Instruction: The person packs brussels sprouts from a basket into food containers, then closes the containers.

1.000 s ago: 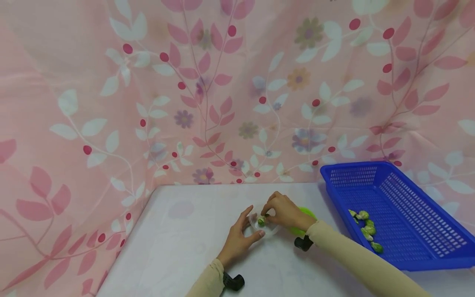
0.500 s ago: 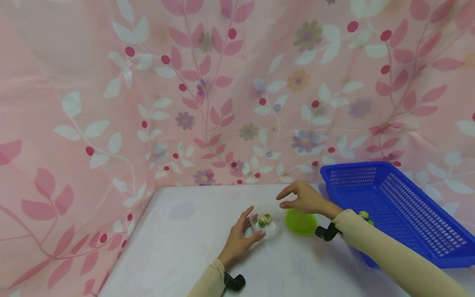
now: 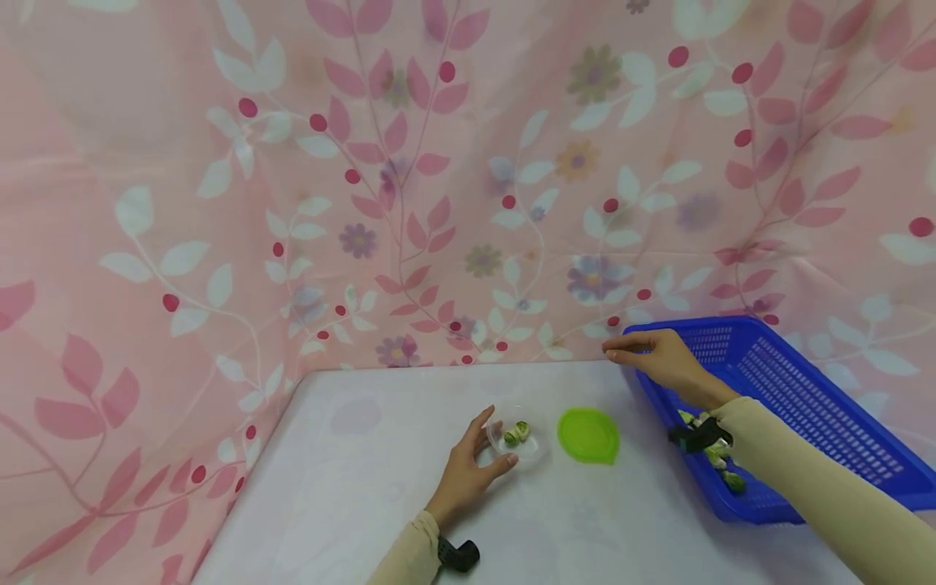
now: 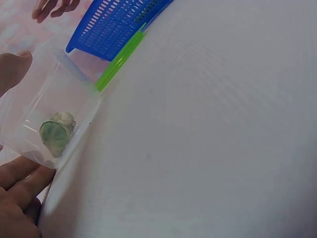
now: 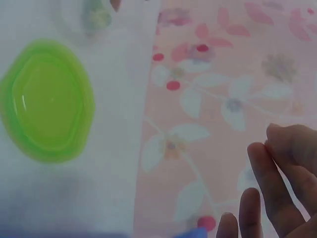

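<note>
My left hand (image 3: 466, 471) holds a clear round plastic container (image 3: 539, 452), thumb on the near side and fingers round the other. Inside it lie two green-and-white Brussels sprouts (image 3: 512, 437), touching each other; in the left wrist view the container's clear wall (image 4: 49, 89) shows between thumb and fingers. Over the far left rim of the blue basket (image 3: 746, 510) hovers my right hand (image 3: 661, 357), its fingers extended and holding nothing. More Brussels sprouts (image 3: 734, 482) lie along the basket's left side, partly hidden by the right wrist.
A bright green lid (image 3: 588, 436) lies flat on the white table (image 3: 351, 487), between container and basket. Behind the table hangs a pink floral cloth (image 3: 439, 162). Each wrist carries a small black camera (image 3: 459, 556).
My right hand has released a Brussels sprout into the container and moved right, past the green lid, to above the basket. The left hand has stayed at the container.
</note>
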The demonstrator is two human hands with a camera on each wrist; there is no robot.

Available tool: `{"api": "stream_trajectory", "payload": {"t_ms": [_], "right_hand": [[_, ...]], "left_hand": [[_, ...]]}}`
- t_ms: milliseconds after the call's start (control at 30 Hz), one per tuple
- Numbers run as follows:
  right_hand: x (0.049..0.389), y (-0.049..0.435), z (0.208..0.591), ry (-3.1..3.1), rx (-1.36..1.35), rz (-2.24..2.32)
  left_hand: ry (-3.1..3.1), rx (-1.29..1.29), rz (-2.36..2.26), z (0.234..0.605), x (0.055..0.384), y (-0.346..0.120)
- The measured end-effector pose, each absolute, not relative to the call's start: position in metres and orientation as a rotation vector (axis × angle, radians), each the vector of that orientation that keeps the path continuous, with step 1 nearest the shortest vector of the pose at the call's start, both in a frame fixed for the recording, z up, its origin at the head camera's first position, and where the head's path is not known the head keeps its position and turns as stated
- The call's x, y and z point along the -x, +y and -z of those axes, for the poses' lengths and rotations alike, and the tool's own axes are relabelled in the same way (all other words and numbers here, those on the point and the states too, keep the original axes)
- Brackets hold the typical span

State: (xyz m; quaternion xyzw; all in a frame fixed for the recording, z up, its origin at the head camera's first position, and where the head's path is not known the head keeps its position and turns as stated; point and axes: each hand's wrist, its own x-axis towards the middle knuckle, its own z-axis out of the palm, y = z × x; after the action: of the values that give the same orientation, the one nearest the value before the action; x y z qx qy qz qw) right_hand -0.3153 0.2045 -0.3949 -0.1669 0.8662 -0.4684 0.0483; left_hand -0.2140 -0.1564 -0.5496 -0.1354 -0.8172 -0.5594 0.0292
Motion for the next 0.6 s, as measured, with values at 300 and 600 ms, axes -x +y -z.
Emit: {"api": "stream_trajectory", "payload": {"t_ms": [300, 600], "right_hand": [[0.321, 0.247, 0.403, 2.664, 0.31, 1.439], [0.324, 0.283, 0.428, 2.77, 0.299, 1.198]], "left_hand": [[-2.518, 0.41, 1.732, 0.552, 0.214, -0.157], [-2.525, 0.41, 1.725, 0.551, 0.214, -0.156]]}}
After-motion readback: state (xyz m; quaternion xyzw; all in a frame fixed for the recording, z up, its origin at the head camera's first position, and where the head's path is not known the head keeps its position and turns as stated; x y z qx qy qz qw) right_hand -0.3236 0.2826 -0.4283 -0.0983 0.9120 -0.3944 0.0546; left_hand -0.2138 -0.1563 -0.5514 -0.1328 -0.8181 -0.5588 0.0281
